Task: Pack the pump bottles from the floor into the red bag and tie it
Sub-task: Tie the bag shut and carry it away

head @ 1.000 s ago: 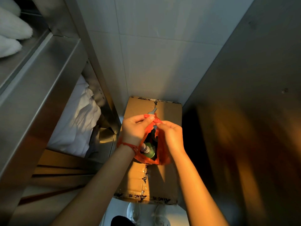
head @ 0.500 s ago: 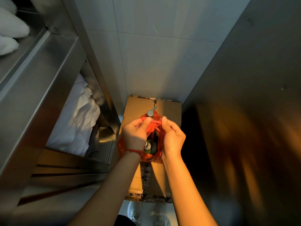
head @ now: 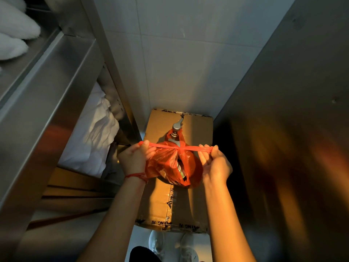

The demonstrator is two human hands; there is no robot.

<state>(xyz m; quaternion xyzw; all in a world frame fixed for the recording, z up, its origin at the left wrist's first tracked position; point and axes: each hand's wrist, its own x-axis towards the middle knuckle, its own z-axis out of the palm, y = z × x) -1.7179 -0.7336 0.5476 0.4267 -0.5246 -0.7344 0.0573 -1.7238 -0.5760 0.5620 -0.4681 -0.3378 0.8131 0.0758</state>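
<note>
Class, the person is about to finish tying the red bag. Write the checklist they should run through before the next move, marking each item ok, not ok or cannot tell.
1. Left hand pinches one handle strip: ok.
2. Right hand pinches the other strip: ok.
3. Strips crossed and pulled taut over the red bag: ok.
4. A second knot made to lock the tie: cannot tell.
5. Every bottle fully inside: not ok; a grey pump head sticks out at the far side of the bag's mouth.
6. Bag resting steadily on the cardboard box: ok.
</note>
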